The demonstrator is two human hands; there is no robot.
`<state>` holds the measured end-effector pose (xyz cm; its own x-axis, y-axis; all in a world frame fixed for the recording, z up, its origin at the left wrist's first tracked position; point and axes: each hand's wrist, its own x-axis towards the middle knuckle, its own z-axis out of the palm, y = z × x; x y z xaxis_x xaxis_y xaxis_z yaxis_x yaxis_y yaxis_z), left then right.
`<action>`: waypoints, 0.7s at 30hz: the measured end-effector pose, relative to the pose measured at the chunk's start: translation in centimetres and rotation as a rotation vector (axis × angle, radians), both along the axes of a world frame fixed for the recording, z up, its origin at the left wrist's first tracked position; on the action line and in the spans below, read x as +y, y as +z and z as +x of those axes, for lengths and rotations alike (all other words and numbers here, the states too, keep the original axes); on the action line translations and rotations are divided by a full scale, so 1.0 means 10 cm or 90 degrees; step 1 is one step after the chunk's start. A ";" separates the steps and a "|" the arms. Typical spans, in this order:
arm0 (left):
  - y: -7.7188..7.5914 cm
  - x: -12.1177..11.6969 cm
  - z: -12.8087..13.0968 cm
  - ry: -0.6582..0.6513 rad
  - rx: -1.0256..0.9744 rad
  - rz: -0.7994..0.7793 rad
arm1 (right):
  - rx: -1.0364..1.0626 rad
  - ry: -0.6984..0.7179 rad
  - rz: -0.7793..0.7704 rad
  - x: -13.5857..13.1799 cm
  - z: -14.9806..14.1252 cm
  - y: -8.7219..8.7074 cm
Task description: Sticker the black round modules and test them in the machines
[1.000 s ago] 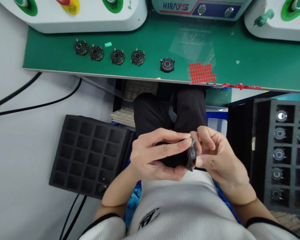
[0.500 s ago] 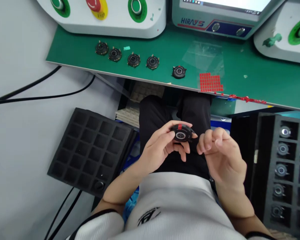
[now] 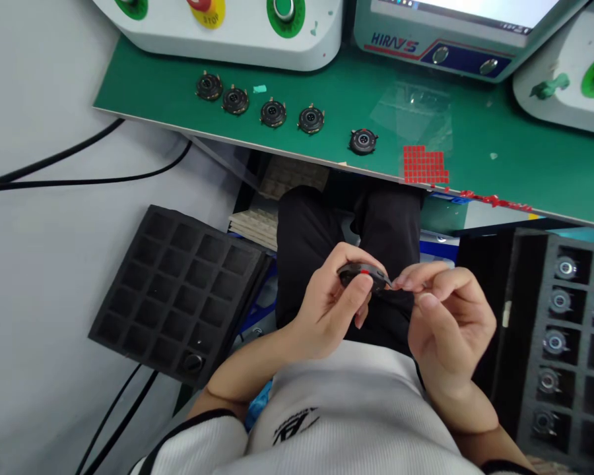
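My left hand (image 3: 329, 307) is closed round a black round smartwatch case (image 3: 349, 272), thumb on its near side and fingers behind. The case is tilted nearly edge-on, with a small red sticker (image 3: 365, 272) on its rim. Close by on the right, my right hand (image 3: 450, 316) has its fingers curled and thumb drawn in. Its fingertips reach the lug at the case's right end; whether they pinch anything small I cannot make out. On the green table (image 3: 257, 142) lies another black watch case (image 3: 363, 140), also with a bit of red, beside a sheet of red square stickers (image 3: 424, 165).
Several watch cases (image 3: 272, 113) line the table's left part. Red scraps (image 3: 495, 199) lie along its front edge. A black compartment tray (image 3: 178, 290) is at my left; another tray (image 3: 581, 343), holding several watch cases, is at my right. Machine housings (image 3: 237, 46) and a monitor (image 3: 435, 39) stand behind.
My left hand has tipped the watch case from face-up to nearly edge-on, its thumb now across the near side. My right fingertips have moved left to the case's end. The view has shifted slightly.
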<state>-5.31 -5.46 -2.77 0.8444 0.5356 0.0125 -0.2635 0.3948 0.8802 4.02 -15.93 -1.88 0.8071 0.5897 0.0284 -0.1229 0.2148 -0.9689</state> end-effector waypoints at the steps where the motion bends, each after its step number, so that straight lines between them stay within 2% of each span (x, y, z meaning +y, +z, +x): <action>1: -0.01 -0.01 0.00 0.003 0.001 0.010 | 0.014 0.003 -0.007 0.01 -0.01 0.01; 5: -0.01 -0.03 -0.01 0.034 0.015 0.118 | 0.057 0.049 -0.022 0.04 -0.06 0.06; 10: 0.03 -0.01 0.00 0.067 0.023 0.283 | 0.142 0.152 -0.015 0.07 -0.10 0.11; 15: 0.05 0.00 -0.02 0.055 0.059 0.386 | 0.159 0.179 -0.012 0.07 -0.10 0.11; 21: 0.06 0.00 -0.02 0.089 0.046 0.518 | 0.185 0.195 -0.016 0.08 -0.09 0.12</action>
<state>-5.48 -5.45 -2.21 0.7840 0.4829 0.3901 -0.1953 -0.4046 0.8934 3.14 -15.16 -0.68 0.5663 0.8015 -0.1922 -0.4464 0.1022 -0.8890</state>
